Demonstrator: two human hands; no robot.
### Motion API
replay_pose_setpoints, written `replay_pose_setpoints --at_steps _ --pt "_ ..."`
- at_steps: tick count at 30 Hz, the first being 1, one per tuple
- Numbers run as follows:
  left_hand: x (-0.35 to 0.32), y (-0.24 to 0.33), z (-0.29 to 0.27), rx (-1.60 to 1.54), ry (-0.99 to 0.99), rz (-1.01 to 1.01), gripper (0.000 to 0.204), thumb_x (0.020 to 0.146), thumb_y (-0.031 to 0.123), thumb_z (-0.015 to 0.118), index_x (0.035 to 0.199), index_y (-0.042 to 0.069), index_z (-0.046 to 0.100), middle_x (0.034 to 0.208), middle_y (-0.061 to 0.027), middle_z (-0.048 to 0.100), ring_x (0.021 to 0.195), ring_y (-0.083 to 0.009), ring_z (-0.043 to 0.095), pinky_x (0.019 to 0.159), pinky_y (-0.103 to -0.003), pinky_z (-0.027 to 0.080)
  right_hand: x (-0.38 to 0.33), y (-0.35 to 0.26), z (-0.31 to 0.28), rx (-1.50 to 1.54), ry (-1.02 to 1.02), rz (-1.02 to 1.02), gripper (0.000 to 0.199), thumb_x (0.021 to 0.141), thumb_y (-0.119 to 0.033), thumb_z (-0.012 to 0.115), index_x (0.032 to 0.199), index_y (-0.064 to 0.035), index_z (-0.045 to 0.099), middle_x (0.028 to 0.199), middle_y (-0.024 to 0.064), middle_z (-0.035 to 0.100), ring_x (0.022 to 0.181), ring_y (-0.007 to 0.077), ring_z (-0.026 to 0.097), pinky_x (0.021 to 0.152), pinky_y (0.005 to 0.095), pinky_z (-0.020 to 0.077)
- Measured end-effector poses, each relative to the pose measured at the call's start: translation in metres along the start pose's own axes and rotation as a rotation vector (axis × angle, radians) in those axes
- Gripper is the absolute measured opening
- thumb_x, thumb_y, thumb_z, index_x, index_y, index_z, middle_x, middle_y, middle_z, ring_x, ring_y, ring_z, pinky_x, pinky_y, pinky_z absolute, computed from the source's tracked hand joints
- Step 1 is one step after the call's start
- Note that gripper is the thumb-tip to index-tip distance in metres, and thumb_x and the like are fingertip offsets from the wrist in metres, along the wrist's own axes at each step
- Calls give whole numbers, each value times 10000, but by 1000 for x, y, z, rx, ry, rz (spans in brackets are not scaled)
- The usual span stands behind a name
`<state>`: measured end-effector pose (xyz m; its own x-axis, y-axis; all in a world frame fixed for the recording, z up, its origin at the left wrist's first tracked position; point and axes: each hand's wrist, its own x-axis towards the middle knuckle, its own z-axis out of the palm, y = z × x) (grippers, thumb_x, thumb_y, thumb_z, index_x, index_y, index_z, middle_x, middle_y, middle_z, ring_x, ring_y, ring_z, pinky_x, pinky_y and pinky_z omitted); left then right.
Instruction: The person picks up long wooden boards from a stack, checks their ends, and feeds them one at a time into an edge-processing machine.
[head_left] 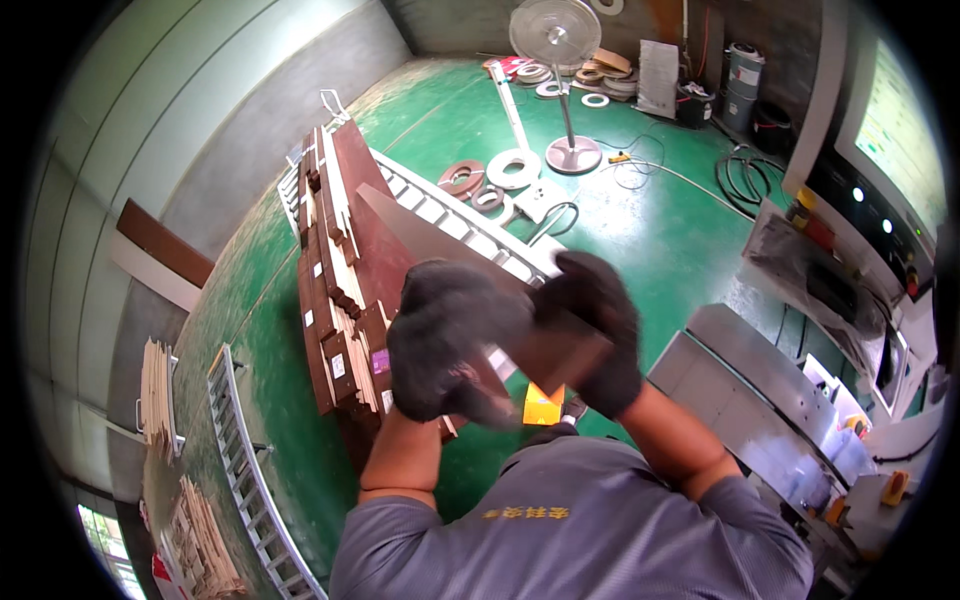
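Note:
A long, thin brown board (430,235) slants away from me, its near end between my two hands. My right hand (597,325), in a dark glove, is closed on the board's near end. My left hand (440,335), also gloved and blurred by motion, curls over the board's left side with the thumb low; its fingertips are partly hidden. Beyond and left of my hands stands a long stack of brown boards (330,290), several with pale edges and small labels. The held board passes over part of a white roller conveyor (430,205).
A yellow box (543,405) lies by my feet. Rolls of edge banding (513,168) and a standing fan (574,155) are on the green floor ahead. At right stand a grey metal machine table (735,375) and a lit screen (905,140). A metal roller frame (240,460) lies at left.

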<state>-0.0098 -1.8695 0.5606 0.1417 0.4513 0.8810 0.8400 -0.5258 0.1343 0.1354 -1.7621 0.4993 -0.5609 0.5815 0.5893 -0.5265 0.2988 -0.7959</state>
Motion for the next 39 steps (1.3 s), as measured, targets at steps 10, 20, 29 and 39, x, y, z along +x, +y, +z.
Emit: replay_pose_setpoints --at_steps 10,20,29,39 --pt "-315 -329 89 597 407 -1393 564 973 519 437 1203 32 605 1154 -126 618 1049 -239 577 865 -387 493 -230 46 -244 -411 1246 426 337 834 -151 615 1145 -26 578 892 103 620 782 231 597 720 366 474" --pt "-334 -394 194 557 -156 -1076 569 981 510 431 1234 22 578 1212 -141 594 1114 -247 548 931 -397 448 -409 23 -328 -193 2208 181 264 853 -262 589 995 -42 617 761 81 610 634 222 562 564 379 450" --pt "-324 -404 222 425 -210 -1039 575 988 503 425 1261 13 553 1263 -155 572 1172 -253 523 990 -407 408 -391 67 -279 -955 1849 747 423 783 -251 635 1103 9 544 871 201 657 760 316 650 678 397 520" --pt "-319 -348 274 196 -295 -1071 583 996 494 419 1292 3 525 1321 -171 548 1237 -261 494 1055 -417 364 -259 112 -228 -536 1667 955 949 823 -219 596 1482 115 1 809 204 655 696 263 658 631 345 538"
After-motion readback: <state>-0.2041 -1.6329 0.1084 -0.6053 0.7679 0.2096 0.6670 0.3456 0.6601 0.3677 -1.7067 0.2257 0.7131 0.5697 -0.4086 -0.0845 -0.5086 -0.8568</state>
